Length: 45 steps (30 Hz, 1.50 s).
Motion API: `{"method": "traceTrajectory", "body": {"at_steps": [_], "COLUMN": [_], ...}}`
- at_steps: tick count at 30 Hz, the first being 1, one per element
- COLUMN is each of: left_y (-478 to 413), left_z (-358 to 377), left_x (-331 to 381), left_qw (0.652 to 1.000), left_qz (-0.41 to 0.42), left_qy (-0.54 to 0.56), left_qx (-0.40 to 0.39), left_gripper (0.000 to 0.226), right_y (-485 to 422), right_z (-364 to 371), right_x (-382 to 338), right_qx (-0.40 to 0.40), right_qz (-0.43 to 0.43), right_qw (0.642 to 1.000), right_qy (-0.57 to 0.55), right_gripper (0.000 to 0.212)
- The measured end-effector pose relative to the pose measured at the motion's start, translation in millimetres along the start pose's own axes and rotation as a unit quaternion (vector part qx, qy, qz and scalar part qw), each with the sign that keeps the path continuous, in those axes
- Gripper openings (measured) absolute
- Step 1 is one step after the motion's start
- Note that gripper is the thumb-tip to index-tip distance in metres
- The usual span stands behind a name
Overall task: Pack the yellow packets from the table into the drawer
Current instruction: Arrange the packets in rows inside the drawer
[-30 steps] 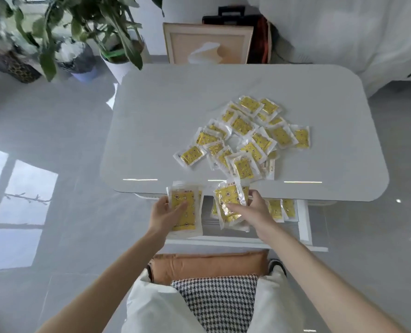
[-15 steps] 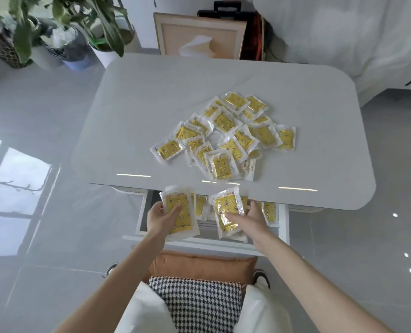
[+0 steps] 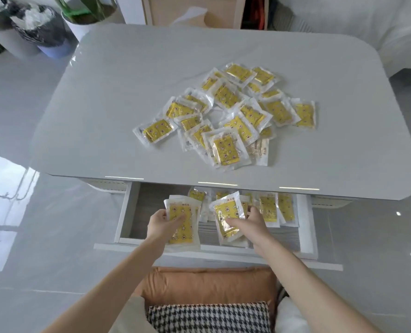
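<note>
A loose pile of several yellow packets (image 3: 231, 116) in clear wrappers lies on the white table (image 3: 127, 80). Below the table's near edge the drawer (image 3: 127, 212) stands pulled out, with several yellow packets (image 3: 271, 207) lying at its back right. My left hand (image 3: 162, 223) grips a small stack of yellow packets (image 3: 184, 227) over the drawer's left part. My right hand (image 3: 247, 223) holds another stack of packets (image 3: 228, 212), tilted, over the drawer's middle.
Potted plants (image 3: 43, 27) stand on the floor at the far left. A wooden tissue box (image 3: 192, 10) sits behind the table. An orange cushion (image 3: 207, 282) and a houndstooth cushion (image 3: 209, 318) lie right below the drawer front.
Both hands with their packet stacks have sunk lower over the open drawer. The camera has tilted down and closer, so the drawer shows more fully.
</note>
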<state>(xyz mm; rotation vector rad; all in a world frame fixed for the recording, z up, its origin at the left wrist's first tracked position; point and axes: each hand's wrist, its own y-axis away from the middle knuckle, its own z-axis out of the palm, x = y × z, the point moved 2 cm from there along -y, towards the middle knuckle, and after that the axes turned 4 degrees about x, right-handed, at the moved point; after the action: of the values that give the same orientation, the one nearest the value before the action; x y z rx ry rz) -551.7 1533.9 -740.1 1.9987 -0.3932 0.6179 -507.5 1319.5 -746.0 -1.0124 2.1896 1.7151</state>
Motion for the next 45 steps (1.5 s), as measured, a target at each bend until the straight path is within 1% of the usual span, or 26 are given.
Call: {"method": "traceTrajectory", "body": {"at_steps": [4, 8, 12, 14, 16, 19, 21, 23, 25, 27, 29, 31, 34, 36, 38, 40, 43, 45], "left_y": [-51, -104, -152, -170, -188, -208, -217, -227, -228, -225, -220, -209, -196, -184, -174, -163, -133, -118], "left_z": [13, 31, 44, 47, 50, 54, 56, 60, 60, 59, 56, 55, 48, 41, 36, 30, 20, 15], "left_x": [-24, -41, -61, -61, -56, -55, -56, -57, -53, -50, -45, -41, -35, -35, -36, -37, -39, -40], "left_qw": [0.999, 0.998, 0.996, 0.994, 0.994, 0.997, 0.998, 0.996, 0.992, 0.978, 0.95, 0.932, 0.917, 0.923, 0.941, 0.948, 0.945, 0.944], "left_qz": [-0.013, -0.003, 0.019, 0.018, 0.038, 0.05, 0.054, 0.084, 0.112, 0.13, 0.143, 0.165, 0.194, 0.2, 0.212, 0.238, 0.272, 0.291], "left_qy": [0.038, 0.059, 0.09, 0.108, 0.098, 0.062, 0.038, -0.005, -0.064, -0.156, -0.263, -0.304, -0.328, -0.317, -0.261, -0.209, -0.18, -0.153], "left_qx": [-0.018, -0.024, -0.016, -0.015, -0.012, -0.001, -0.001, 0.0, 0.012, 0.048, 0.089, 0.109, 0.115, 0.087, 0.029, 0.013, 0.014, 0.005], "left_gripper": [0.02, 0.03, 0.033, 0.026, 0.023, 0.038, 0.042, 0.047, 0.049, 0.057, 0.059, 0.059, 0.062, 0.068, 0.069, 0.058, 0.047, 0.04], "right_y": [-52, -86, -118, -132, -146, -160, -167, -175, -178, -178, -177, -169, -152, -135, -117, -100, -75, -58], "right_z": [43, 82, 112, 120, 127, 135, 136, 133, 131, 130, 129, 126, 118, 111, 100, 89, 74, 66], "right_x": [22, 29, 35, 28, 19, 12, 10, 9, 6, 6, 4, 3, 2, 6, 13, 20, 26, 31], "right_qx": [-0.024, -0.011, 0.031, 0.038, 0.051, 0.055, 0.046, 0.046, 0.046, 0.046, 0.042, 0.036, 0.035, 0.036, 0.035, 0.042, 0.049, 0.06], "right_qz": [0.009, -0.005, -0.069, -0.103, -0.139, -0.147, -0.152, -0.163, -0.166, -0.174, -0.181, -0.195, -0.21, -0.223, -0.231, -0.243, -0.276, -0.304], "right_qw": [0.999, 0.999, 0.996, 0.994, 0.989, 0.987, 0.986, 0.984, 0.983, 0.98, 0.978, 0.973, 0.964, 0.958, 0.957, 0.955, 0.948, 0.942], "right_qy": [-0.022, -0.038, -0.042, -0.016, 0.016, 0.038, 0.048, 0.056, 0.068, 0.082, 0.096, 0.115, 0.162, 0.175, 0.17, 0.167, 0.154, 0.133], "right_gripper": [0.088, 0.085, 0.086, 0.082, 0.077, 0.067, 0.062, 0.064, 0.057, 0.06, 0.066, 0.066, 0.064, 0.065, 0.065, 0.059, 0.047, 0.047]}}
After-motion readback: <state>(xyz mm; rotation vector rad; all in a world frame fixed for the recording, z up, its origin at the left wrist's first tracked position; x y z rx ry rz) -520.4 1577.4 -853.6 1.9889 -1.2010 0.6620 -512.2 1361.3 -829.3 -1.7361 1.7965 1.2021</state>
